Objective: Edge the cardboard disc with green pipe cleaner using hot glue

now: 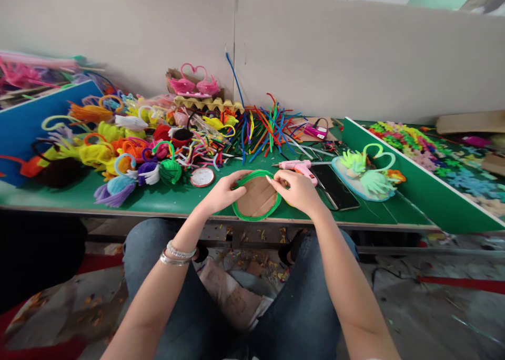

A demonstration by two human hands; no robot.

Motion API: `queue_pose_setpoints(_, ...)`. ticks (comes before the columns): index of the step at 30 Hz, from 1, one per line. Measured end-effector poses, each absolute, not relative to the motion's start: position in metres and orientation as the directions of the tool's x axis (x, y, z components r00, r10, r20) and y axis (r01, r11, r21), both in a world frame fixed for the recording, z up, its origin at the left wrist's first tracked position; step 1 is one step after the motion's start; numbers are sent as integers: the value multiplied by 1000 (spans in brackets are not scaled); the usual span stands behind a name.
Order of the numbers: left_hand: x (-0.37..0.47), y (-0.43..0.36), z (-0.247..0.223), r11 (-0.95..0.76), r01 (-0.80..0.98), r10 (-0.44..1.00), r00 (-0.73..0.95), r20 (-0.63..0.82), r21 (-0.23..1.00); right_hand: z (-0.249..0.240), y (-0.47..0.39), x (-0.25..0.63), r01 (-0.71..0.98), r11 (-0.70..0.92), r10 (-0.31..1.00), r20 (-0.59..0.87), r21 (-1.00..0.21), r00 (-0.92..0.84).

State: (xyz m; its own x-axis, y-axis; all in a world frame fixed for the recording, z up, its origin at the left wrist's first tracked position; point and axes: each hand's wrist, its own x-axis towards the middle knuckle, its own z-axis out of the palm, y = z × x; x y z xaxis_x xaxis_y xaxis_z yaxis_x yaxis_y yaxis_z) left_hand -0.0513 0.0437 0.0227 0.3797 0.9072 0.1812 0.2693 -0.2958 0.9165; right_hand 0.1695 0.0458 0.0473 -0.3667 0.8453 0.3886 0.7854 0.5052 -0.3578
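Between my hands, at the table's front edge, is a round piece of brown cardboard [257, 196] rimmed with green pipe cleaner [255, 218]. My left hand [225, 191] grips its left side, thumb over the top and fingers at the far edge. On the right, my right hand [295, 188] pinches the rim at the upper right. A pink glue gun [300, 168] lies just behind my right hand, beside a dark phone [335, 187]. To the left of my left hand rests a small round white disc [202, 177] with a reddish rim.
Pipe-cleaner swans in many colours [94, 152] crowd the left, by a blue board [43, 123]. Loose pipe cleaners [268, 126] pile up at the back. A finished green swan pair [369, 176] stands at right before a slanted divider [418, 184]. Pink swans [193, 85] sit behind.
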Motion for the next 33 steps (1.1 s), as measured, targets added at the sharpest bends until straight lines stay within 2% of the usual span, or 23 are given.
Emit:
queue_pose_setpoints(5,-51,42,26,-260,267,928,336,163,928,53,45,172,819,476,850,407,-321,-334)
queue_pose_setpoints(11,-52,43,25,-243,218,940,292,174,945,54,45,184,781,464,876,350,-419,-333)
queue_pose_setpoints(18,-50,43,24,-235,203,945,276,174,951,56,41,182,804,455,882,316,-383,-348)
queue_pose_setpoints(26,-48,42,21,-208,160,948,274,159,965,50,41,177,776,533,834,363,-338,-415)
queue_pose_setpoints(33,-47,40,25,-270,236,912,373,170,933,54,37,172,824,500,845,356,-265,-398)
